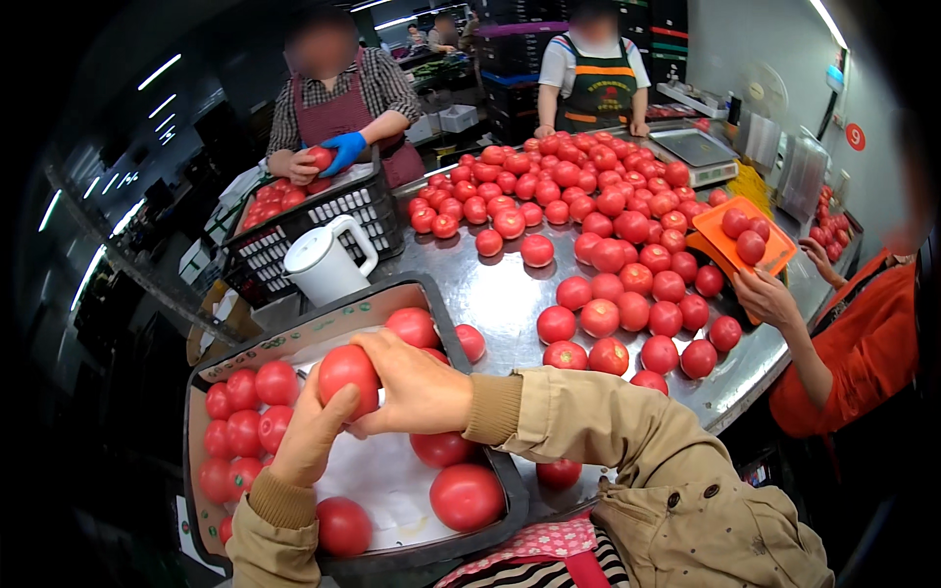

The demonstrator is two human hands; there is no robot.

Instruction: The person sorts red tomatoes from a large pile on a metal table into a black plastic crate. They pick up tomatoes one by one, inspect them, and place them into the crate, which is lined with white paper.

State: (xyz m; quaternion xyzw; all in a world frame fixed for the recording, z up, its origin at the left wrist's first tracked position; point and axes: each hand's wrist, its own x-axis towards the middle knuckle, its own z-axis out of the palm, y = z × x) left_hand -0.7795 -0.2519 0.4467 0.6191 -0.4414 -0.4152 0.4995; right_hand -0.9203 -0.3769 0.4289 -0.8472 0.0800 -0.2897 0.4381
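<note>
Between my two hands is a large red tomato (348, 373), held above a black plastic crate (434, 294). My left hand (312, 430) grips its left and lower side, thumb across the front. My right hand (415, 386) holds it from the right. White paper (375, 470) lines the crate. Several smaller tomatoes (244, 432) fill its left side, some bearing small green stickers. Larger ones lie along the right, including a tomato (467, 497) in the near corner. Another tomato (343, 526) sits near the front edge. My hands and sleeves hide part of the crate's middle.
A heap of tomatoes (566, 174) covers much of the metal table (470, 279). Beyond my crate stand a white pitcher (327, 264) and another black crate (345, 209), where a co-worker handles a tomato. At right, a person holds an orange tray (779, 253). A scale (695, 151) stands behind.
</note>
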